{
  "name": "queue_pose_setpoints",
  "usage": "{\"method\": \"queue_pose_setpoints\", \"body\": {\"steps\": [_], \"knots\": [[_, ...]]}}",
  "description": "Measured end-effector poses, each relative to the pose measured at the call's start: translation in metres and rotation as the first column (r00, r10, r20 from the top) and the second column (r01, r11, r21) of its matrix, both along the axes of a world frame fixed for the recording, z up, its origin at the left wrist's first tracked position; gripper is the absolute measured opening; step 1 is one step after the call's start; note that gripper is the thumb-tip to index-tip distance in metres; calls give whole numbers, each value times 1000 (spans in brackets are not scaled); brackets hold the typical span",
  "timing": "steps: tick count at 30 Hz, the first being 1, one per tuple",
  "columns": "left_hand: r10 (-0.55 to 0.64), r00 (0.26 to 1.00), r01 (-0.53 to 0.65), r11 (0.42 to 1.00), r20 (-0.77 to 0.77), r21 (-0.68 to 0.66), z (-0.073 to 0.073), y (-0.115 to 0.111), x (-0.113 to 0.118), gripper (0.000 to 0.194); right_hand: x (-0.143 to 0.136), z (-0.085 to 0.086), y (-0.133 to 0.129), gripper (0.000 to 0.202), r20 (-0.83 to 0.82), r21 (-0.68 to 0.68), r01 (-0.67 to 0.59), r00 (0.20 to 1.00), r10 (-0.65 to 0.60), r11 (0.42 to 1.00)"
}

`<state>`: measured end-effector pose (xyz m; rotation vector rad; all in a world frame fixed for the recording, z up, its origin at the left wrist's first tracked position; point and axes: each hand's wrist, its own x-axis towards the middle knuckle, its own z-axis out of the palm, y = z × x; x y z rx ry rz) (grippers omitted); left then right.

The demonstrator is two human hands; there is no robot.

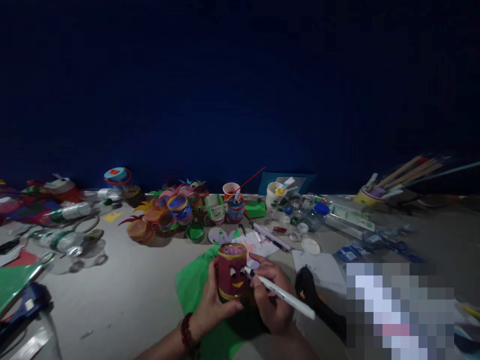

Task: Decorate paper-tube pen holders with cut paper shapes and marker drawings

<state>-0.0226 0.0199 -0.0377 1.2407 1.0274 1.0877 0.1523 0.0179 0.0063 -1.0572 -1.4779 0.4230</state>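
Left hand [212, 302]: yours is wrapped around the dark red cup [226, 267], thumb running along the bottom edge, dark red bead bracelet [186, 330] on the wrist.
Right hand [277, 297]: you've got a white marker [288, 298] pinched like a pen, tip right by the cup's eyes [233, 273]; can't tell if it's actually touching.
Red cup: right in front of you, upright, over a green sheet [191, 280]. Yellow bands top and bottom, yellow beak [237, 285] below the eyes. Can't tell if its base rests on anything.
Behind it: a small pot of green paint [195, 231], plus your blue-faced cup [179, 208] among other colorful ones.
Your right side: a white cup [273, 201] of pens, then clear bottles; the blue cap [321, 209] stands out.
Far left: more plastic bottles [65, 242] lying around.
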Motion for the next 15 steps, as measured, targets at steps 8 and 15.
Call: {"method": "queue_pose_setpoints", "body": {"steps": [8, 15], "knots": [[-4, 999, 5, 1000, 32, -7, -1, 0, 1, 120, 1, 3, 0, 9, 13, 18, 49, 999, -49, 999], [15, 999, -14, 1000, 40, -28, -8, -1, 0, 126, 1, 3, 0, 7, 44, 8, 77, 996, -77, 997]]}}
